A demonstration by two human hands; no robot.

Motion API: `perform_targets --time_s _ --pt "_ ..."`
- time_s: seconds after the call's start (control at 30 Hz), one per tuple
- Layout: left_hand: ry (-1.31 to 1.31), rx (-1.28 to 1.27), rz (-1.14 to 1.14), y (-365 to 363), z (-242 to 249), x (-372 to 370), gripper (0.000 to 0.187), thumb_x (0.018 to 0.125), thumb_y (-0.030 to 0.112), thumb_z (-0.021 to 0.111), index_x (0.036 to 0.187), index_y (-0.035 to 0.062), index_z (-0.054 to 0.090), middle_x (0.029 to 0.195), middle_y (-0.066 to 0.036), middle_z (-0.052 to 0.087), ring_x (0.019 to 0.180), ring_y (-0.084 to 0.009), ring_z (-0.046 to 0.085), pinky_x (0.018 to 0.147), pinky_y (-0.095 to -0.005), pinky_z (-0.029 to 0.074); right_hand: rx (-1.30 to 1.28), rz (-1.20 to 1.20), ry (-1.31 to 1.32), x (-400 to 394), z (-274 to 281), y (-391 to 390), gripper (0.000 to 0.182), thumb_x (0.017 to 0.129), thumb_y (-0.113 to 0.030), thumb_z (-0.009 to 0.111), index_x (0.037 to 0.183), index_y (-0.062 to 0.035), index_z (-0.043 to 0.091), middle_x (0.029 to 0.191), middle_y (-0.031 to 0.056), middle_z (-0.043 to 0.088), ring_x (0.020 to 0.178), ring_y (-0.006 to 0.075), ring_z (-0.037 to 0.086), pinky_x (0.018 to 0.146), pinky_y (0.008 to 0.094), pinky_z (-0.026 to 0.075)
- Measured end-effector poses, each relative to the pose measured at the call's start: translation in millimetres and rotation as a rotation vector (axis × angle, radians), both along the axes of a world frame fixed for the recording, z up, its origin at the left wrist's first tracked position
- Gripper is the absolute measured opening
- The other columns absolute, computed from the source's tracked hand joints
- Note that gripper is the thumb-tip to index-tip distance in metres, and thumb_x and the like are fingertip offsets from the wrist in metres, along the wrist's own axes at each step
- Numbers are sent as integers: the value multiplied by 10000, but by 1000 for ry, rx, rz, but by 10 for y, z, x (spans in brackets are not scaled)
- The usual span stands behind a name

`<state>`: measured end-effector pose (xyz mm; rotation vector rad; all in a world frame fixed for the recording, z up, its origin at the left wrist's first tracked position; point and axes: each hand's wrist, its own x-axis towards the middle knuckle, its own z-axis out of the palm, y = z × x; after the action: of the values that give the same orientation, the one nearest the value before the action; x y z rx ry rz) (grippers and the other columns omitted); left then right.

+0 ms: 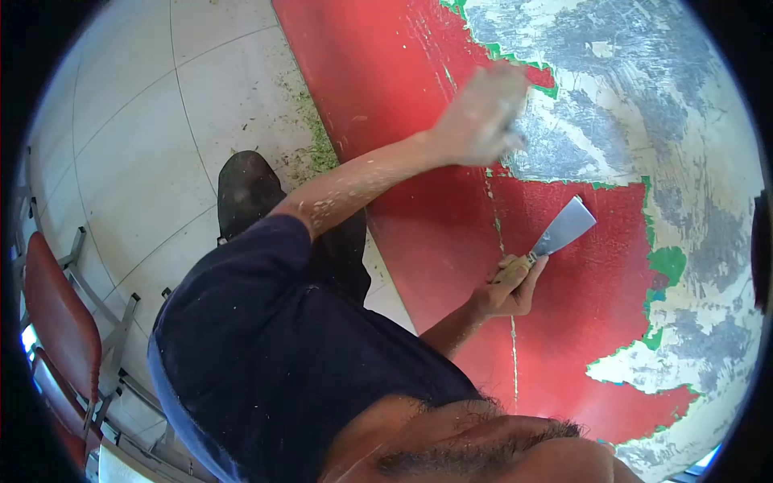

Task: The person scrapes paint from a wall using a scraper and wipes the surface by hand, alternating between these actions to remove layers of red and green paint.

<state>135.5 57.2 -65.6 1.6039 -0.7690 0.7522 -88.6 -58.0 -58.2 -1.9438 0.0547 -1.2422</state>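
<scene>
The right hand (507, 291) has its grip closed around the wooden handle of a flat steel-bladed scraper (555, 237), light and stiff, blade toward one o'clock on the red painted wall (386, 72), while the left hand (481, 117) rests open-palmed at twelve.

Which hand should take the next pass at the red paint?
Right. The right hand grips the scraper, blade on the red paint. The left hand holds no tool.
</scene>
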Motion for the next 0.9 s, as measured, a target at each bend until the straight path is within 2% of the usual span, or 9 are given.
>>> perform_targets --time_s 0.1,0.2,0.27,0.33,0.4,0.53,0.6,0.7,0.9 --pt "-468 143 153 -87 -24 188 632 815 388 588 1323 35 462 1397 -217 403 1339 -363 316 1050 -624 212 -67 -25 -24 -100 57 66 407 939 -70 433 1286 142 444 572 27 451 458 69 367 414 218 302" --pt "69 -204 474 -48 -209 698 694 825 508 562 1360 83 438 1445 -200 358 1350 -345 324 1029 -688 164 -88 11 -22 -198 38 8 407 942 -83 447 1294 122 448 581 41 461 441 75 367 398 212 298" --pt "81 -123 736 30 -111 642 362 948 440 398 1012 89 454 891 -83 423 792 -248 415 708 -461 364 -88 31 9 -284 -17 -20 408 945 -98 463 1299 105 456 596 60 479 430 80 372 382 206 294" --pt "28 -157 684 -2 -17 481 310 959 405 400 1000 106 472 887 -65 436 786 -239 428 715 -452 359 -97 23 45 -300 -39 -32 407 944 -98 463 1297 103 459 601 66 490 428 81 377 381 206 296" --pt "-71 -296 308 -234 -79 139 541 860 401 570 1324 133 494 1433 -147 398 1333 -318 362 1051 -662 150 -45 -8 65 -280 -46 55 412 943 -103 467 1300 102 458 609 75 508 433 82 391 381 205 300" --pt "-380 39 -274 -309 -737 -350 470 840 296 625 1267 117 543 1349 -141 499 1312 -276 416 1090 -547 235 -64 9 63 -160 15 133 428 940 -116 476 1310 98 450 643 99 548 437 86 412 379 204 305" --pt "-369 -21 -328 -305 -759 -423 417 832 240 641 1225 119 576 1313 -133 534 1281 -269 453 1072 -486 313 -30 6 70 -82 40 209 431 938 -111 476 1314 97 444 658 106 557 438 88 418 381 204 309" --pt "-358 -44 37 75 14 -425 316 807 131 653 1121 103 635 1241 -126 579 1152 -282 555 962 -413 451 9 35 67 -8 89 330 429 937 -100 475 1319 93 441 682 117 569 442 89 425 382 203 318" --pt "-338 -115 114 66 -44 -45 459 805 250 667 1232 117 566 1312 -73 540 1204 -276 502 1006 -469 381 148 84 116 17 6 345 413 940 -81 465 1317 88 445 701 127 575 457 86 435 380 197 328"
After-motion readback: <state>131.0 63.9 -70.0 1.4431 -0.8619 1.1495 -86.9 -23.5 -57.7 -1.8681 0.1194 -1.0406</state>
